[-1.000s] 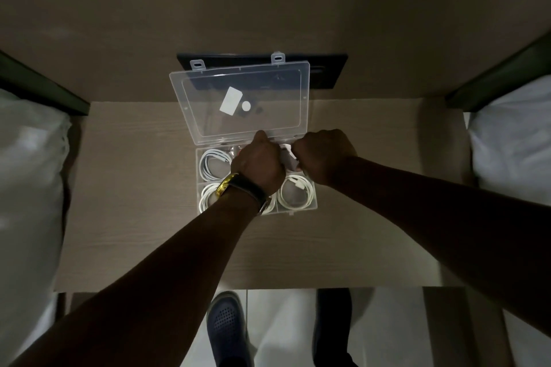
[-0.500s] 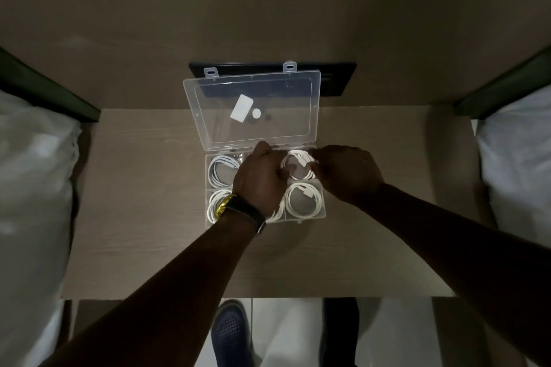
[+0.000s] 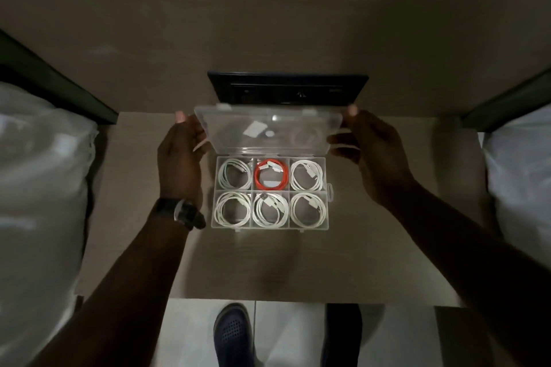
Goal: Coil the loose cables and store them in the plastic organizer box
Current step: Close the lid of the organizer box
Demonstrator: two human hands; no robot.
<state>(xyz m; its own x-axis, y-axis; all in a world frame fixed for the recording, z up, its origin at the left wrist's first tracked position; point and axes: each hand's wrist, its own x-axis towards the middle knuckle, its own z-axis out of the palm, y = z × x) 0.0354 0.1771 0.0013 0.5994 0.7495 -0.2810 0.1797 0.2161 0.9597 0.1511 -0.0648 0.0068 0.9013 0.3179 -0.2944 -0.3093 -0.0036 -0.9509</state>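
Currently: organizer box [image 3: 270,194] near desk's [image 3: 143,247] far edge, six cable coils [image 3: 270,177] stowed. Left hand [image 3: 180,158] and right hand [image 3: 376,155] fingers pinch lid [image 3: 268,131] ends. Risk: uneven closing, or a springing coil, likely leaves the lid unlatched.

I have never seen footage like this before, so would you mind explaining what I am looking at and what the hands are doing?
There is no machine here: a person wears a camera on the head, looking down at their own arms. On a wooden table between two beds stands a clear plastic organizer box with six compartments. Each holds a coiled cable: five white ones, and a red cable in the back middle one. The left hand and the right hand hold the two side edges of the open lid, probably to close it. A dark panel sits on the wall behind.
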